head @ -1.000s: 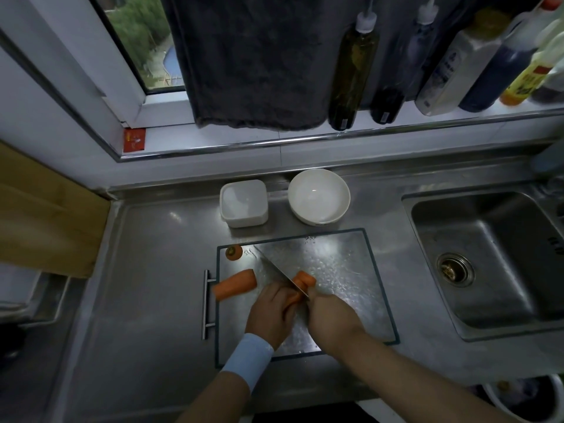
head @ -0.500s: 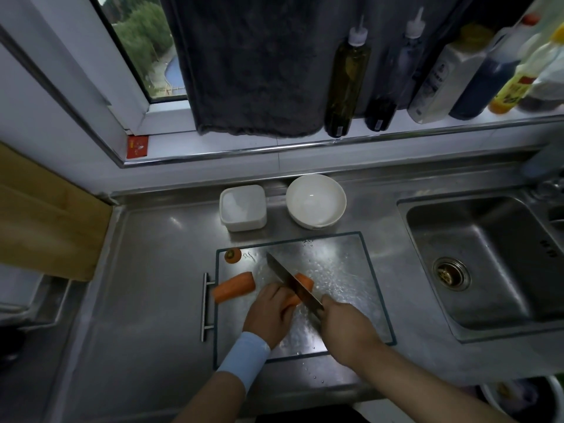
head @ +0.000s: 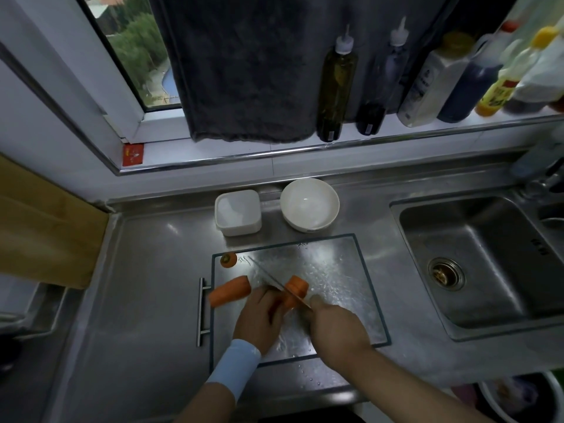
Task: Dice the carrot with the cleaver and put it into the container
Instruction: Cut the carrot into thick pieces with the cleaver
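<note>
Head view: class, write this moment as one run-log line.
phase: slicing | right hand: grips cleaver, blade across carrot piece | left hand: holds carrot piece on cutting board | container: no carrot seen inside

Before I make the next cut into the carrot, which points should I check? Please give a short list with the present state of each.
1. Right hand grips the cleaver: ok.
2. Left hand holds the carrot piece under the blade: ok.
3. Left fingers away from the blade: cannot tell, they lie very close to it.
4. Other carrot half lies apart on the cutting board: ok.
5. Container stands behind the board: ok; lid on or off, cannot tell.
</note>
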A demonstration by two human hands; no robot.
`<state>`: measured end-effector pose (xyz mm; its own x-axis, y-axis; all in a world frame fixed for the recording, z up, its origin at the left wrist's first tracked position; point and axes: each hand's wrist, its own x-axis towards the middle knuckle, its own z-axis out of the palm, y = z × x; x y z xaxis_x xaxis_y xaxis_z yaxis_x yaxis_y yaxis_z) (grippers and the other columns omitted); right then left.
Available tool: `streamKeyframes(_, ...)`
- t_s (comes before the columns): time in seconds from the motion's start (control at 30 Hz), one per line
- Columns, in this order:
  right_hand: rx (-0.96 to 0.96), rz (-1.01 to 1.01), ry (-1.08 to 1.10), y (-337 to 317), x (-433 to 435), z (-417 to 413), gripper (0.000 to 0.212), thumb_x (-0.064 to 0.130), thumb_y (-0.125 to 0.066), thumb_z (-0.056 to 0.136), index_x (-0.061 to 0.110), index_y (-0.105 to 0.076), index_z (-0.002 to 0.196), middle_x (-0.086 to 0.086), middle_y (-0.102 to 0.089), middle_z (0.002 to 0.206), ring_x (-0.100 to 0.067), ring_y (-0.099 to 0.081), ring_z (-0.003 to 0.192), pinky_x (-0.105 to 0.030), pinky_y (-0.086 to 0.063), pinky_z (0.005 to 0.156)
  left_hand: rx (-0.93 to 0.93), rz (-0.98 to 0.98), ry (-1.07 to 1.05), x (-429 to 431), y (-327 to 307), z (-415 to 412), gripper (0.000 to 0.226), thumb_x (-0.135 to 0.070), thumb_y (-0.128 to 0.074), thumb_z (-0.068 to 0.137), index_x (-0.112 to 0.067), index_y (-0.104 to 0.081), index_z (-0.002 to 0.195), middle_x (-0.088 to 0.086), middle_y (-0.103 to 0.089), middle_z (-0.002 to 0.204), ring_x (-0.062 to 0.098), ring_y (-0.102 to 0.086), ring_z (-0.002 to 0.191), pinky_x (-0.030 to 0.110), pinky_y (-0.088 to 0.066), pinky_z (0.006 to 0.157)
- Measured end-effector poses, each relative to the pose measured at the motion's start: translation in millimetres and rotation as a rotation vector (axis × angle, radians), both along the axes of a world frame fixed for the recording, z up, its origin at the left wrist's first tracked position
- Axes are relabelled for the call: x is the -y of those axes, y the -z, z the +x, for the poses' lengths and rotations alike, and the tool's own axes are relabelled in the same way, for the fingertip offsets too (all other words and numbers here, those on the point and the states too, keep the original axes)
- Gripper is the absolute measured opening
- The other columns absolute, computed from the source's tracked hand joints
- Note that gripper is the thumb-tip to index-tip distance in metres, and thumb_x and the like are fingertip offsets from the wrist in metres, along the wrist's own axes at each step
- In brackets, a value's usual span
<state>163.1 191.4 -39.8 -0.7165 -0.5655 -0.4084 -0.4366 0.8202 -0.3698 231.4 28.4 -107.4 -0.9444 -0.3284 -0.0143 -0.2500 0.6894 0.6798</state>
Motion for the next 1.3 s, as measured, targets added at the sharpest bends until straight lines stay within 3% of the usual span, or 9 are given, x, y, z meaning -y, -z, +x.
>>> streamKeyframes(0.1,0.013,-0.104,0.101,-9,-1,-9,0.01,0.023,-0.038,0.103,0.019,-0.047,0.106,0.0,-0.061,0.083,-0.02,-0.061,0.075,-0.028,-0.039,0.063,-0.022,-0.063,0.035,-2,0,-5,0.014,-0.028,-0.059,0.091,-0.027,-0.064,0.105,-0.013,-0.052,0.11,0.001,-0.046,0.103,0.005,-0.03,0.093)
streamKeyframes(0.17,-0.008,-0.162,0.166,-16,0,-17,0.014,0.029,-0.035,0.105,0.021,-0.043,0.096,-0.002,-0.062,0.082,-0.022,-0.059,0.075,-0.029,-0.036,0.063,-0.039,-0.111,0.075,-5,0,-9,0.023,-0.024,-0.063,0.089,-0.021,-0.065,0.112,-0.005,-0.054,0.117,0.005,-0.045,0.109,0.006,-0.028,0.095)
streamKeyframes(0.27,-0.061,-0.187,0.221,-21,-1,-31,0.019,0.03,-0.034,0.105,0.019,-0.046,0.098,0.001,-0.057,0.077,-0.019,-0.054,0.068,-0.03,-0.038,0.06,-0.076,-0.185,0.168,-10,1,-16,0.034,-0.017,-0.067,0.086,-0.017,-0.065,0.12,0.003,-0.056,0.121,0.015,-0.049,0.111,0.021,-0.041,0.094)
streamKeyframes(0.37,-0.06,-0.183,0.251,-22,-4,-40,0.02,0.029,-0.036,0.106,0.015,-0.05,0.101,0.001,-0.056,0.075,-0.019,-0.055,0.066,-0.031,-0.044,0.059,-0.059,-0.21,0.185,-11,3,-16,0.035,-0.017,-0.068,0.087,-0.016,-0.064,0.121,0.004,-0.059,0.121,0.02,-0.055,0.108,0.021,-0.039,0.093)
streamKeyframes(0.47,-0.044,-0.185,0.268,-21,-6,-41,0.02,0.03,-0.038,0.105,0.015,-0.05,0.1,0.001,-0.058,0.077,-0.019,-0.059,0.069,-0.034,-0.051,0.063,-0.037,-0.194,0.195,-9,6,-14,0.037,-0.021,-0.064,0.091,-0.018,-0.06,0.127,0.003,-0.057,0.126,0.019,-0.056,0.11,0.019,-0.039,0.094)
streamKeyframes(0.67,-0.023,-0.181,0.261,-18,-6,-37,0.021,0.031,-0.036,0.106,0.018,-0.05,0.098,0.004,-0.053,0.075,-0.015,-0.054,0.067,-0.03,-0.042,0.06,0.029,-0.191,0.209,-6,13,-11,0.042,-0.029,-0.05,0.099,-0.021,-0.048,0.14,-0.002,-0.05,0.137,0.014,-0.05,0.12,0.016,-0.035,0.101)
streamKeyframes(0.93,-0.003,-0.167,0.264,-12,-2,-36,0.018,0.031,-0.037,0.106,0.022,-0.045,0.093,0.008,-0.048,0.07,-0.014,-0.05,0.065,-0.03,-0.039,0.06,0.107,-0.082,0.13,-10,11,-3,0.045,-0.036,-0.043,0.101,-0.031,-0.038,0.145,-0.013,-0.036,0.146,0.003,-0.041,0.127,-0.005,-0.017,0.093)
streamKeyframes(1.17,0.009,-0.161,0.264,-8,-2,-37,0.017,0.03,-0.037,0.106,0.021,-0.045,0.093,0.005,-0.051,0.074,-0.015,-0.054,0.069,-0.03,-0.041,0.062,0.073,-0.155,0.196,-8,8,-8,0.039,-0.033,-0.045,0.1,-0.025,-0.048,0.138,-0.004,-0.044,0.14,0.013,-0.047,0.122,0.012,-0.031,0.097)
streamKeyframes(1.3,0.011,-0.165,0.271,-8,-2,-38,0.018,0.031,-0.037,0.106,0.022,-0.045,0.092,0.007,-0.05,0.072,-0.015,-0.053,0.068,-0.029,-0.04,0.062,0.094,-0.091,0.208,-7,6,-6,0.039,-0.032,-0.042,0.101,-0.028,-0.045,0.14,-0.007,-0.042,0.142,0.011,-0.044,0.125,0.018,-0.036,0.102)
